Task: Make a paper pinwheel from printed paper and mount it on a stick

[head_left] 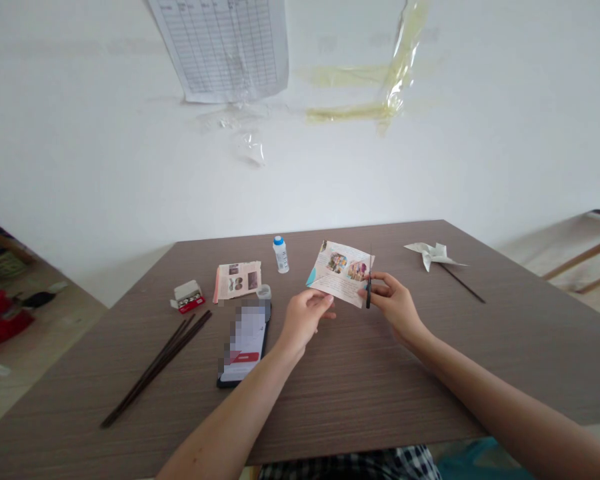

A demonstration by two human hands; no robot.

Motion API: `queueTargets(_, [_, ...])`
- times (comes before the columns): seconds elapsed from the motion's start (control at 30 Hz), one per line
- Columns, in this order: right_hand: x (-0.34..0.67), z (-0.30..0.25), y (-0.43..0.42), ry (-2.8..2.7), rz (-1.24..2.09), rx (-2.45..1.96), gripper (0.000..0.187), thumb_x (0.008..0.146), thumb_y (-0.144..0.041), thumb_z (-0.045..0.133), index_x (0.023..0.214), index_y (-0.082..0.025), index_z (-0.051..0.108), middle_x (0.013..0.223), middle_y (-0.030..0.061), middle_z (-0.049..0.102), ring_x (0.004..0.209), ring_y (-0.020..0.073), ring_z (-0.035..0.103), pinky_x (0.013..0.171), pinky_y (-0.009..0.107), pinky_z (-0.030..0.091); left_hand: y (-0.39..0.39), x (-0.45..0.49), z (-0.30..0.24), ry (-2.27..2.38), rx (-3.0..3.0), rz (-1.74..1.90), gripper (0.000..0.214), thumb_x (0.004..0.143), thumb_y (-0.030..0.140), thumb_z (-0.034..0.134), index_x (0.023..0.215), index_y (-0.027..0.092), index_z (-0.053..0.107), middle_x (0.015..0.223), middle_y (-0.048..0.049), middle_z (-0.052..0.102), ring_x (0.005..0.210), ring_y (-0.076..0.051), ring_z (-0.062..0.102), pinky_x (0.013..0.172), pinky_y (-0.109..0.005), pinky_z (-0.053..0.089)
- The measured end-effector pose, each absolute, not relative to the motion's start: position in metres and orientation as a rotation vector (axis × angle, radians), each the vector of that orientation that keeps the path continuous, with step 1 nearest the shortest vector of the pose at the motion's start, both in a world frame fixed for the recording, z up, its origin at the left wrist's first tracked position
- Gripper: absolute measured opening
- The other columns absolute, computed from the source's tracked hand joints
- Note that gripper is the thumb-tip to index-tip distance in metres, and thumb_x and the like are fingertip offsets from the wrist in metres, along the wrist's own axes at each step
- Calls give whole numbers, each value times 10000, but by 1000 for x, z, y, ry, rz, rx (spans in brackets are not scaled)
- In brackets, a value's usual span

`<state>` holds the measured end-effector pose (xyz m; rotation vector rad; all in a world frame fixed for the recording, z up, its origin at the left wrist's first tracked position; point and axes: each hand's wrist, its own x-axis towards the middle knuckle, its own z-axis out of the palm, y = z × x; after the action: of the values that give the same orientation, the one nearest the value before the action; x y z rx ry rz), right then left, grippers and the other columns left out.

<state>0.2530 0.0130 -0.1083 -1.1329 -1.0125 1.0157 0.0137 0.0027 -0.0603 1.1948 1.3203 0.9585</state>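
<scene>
A printed sheet of paper [341, 270] with colour pictures and a blue corner is held up over the table. My left hand [306, 317] pinches its lower left edge between thumb and fingers. At the sheet's right edge, my right hand [393, 303] grips a pair of scissors [369, 293] by dark handles, the thin blades pointing away from me along the paper. Whether the blades are apart or together is too small to tell. Behind and left of the sheet, a white glue bottle [281, 255] with a blue cap stands upright.
A phone [244, 343] lies left of my left arm, beside a small clear cup [263, 292]. Farther left are another printed paper [237, 280], an opened small red-and-white box [188, 297] and several dark sticks [157, 367]. A paper pinwheel [433, 254] on a stick lies right on the table [520, 353].
</scene>
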Motion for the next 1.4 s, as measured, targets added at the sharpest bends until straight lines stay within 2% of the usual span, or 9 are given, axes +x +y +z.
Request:
queueTargets(0.07, [248,-109,11,-1024,1016,-1132,701,635,-572,1198,1133,-282,799,911,52,921,825,288,812,782,425,649,0,19,-64,1270,1115,1015,120,1063,246,992,992,209,903,1096,-149,1000,911,-313,1001,464,-204,351])
queueTargets(0.23, [236,-111,6,-1031,1051,-1119,705,643,-582,1202,1130,-282,789,837,22,885,772,270,789,744,392,612,-1,24,-73,1205,1010,1115,284,879,330,1164,898,206,910,1004,-158,990,833,-329,985,415,-181,336])
queueTargets(0.47, [226,-107,0,-1078,1049,-1130,727,620,-620,1208,1098,-271,786,760,-20,824,736,228,713,738,364,533,1,21,-76,1181,994,1239,210,862,286,1114,889,201,924,975,-143,986,790,-303,967,406,-177,297])
queueTargets(0.7, [225,-105,0,-1064,1036,-1142,744,618,-644,1199,1108,-270,781,758,-19,806,735,230,692,734,369,526,0,23,-79,1196,989,1165,241,828,310,1125,831,215,904,921,-132,965,759,-307,949,413,-193,290])
queueTargets(0.77, [225,-106,0,-1071,1037,-1136,734,630,-641,1193,1111,-270,782,762,-12,807,737,235,697,735,372,523,1,23,-80,1200,989,1175,231,832,287,1115,808,216,896,909,-127,962,742,-298,939,419,-199,313])
queueTargets(0.97, [225,-108,-1,-1094,1037,-1125,713,652,-636,1196,1116,-275,792,774,-11,818,761,248,720,763,387,553,2,21,-81,1208,996,1238,190,829,224,1064,758,226,888,880,-104,956,711,-272,907,510,-238,515])
queueTargets(1.1, [228,-112,0,-1141,1056,-1161,703,691,-671,1174,1144,-280,805,777,-11,825,771,260,737,761,392,561,3,19,-75,1231,981,1275,124,832,212,1015,786,216,900,908,-112,963,717,-259,906,477,-215,414])
queueTargets(1.23, [231,-119,0,-1179,1125,-1185,668,722,-675,1121,1156,-281,801,787,15,853,795,290,794,772,414,596,5,15,-67,1271,969,1310,184,830,288,1049,827,208,883,961,-136,971,786,-287,944,446,-201,289])
queueTargets(1.4, [234,-118,-3,-1268,1214,-1163,651,791,-704,1107,1183,-288,796,931,89,948,934,341,894,884,474,682,8,8,-60,1280,971,1375,258,817,362,1075,865,207,874,977,-150,971,813,-296,956,456,-190,269])
